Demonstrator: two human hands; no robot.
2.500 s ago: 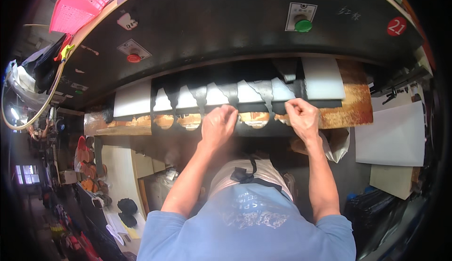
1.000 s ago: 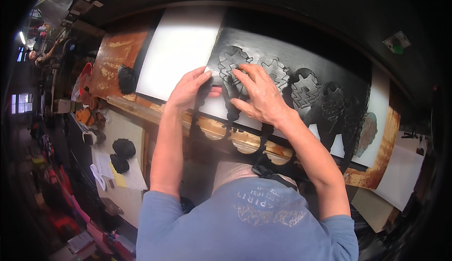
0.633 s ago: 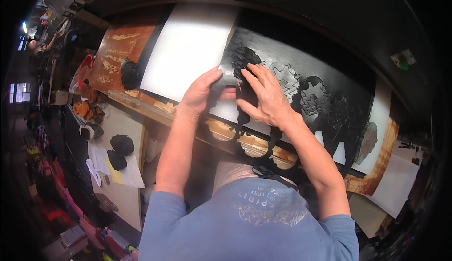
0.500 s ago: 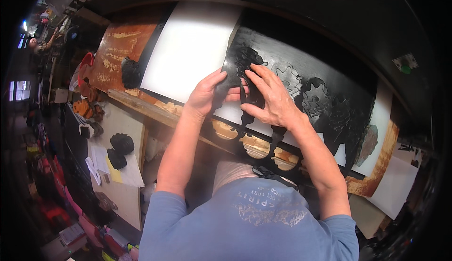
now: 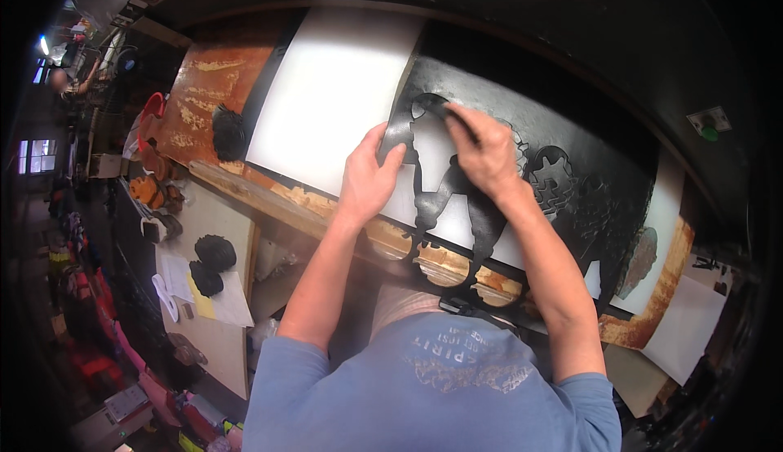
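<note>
A black sheet (image 5: 432,207) with large cut-out holes lies over the white board, its lower strips hanging past the board's front edge. My left hand (image 5: 369,176) is closed on the sheet's left margin, thumb on top. Across the hole from it, my right hand (image 5: 488,158) is closed with bent fingertips at a dark piece near the hole's upper right rim. Whether that piece is part of the sheet or a loose cut-out is hard to tell. Right of this hand, toothed black cut-out shapes (image 5: 550,176) sit in the sheet.
A white board (image 5: 326,93) extends to the left, beside a worn brown board (image 5: 214,85) bearing a black stack (image 5: 229,131). A wooden rail (image 5: 253,195) runs along the front. More black bundles (image 5: 214,252) rest on a side table at left. A dark machine beam (image 5: 571,11) spans the far side.
The dark cluster between my hands is no longer visible there, and an open hole shows instead. My right hand has closed its spread fingers; my left hand has shifted slightly down.
</note>
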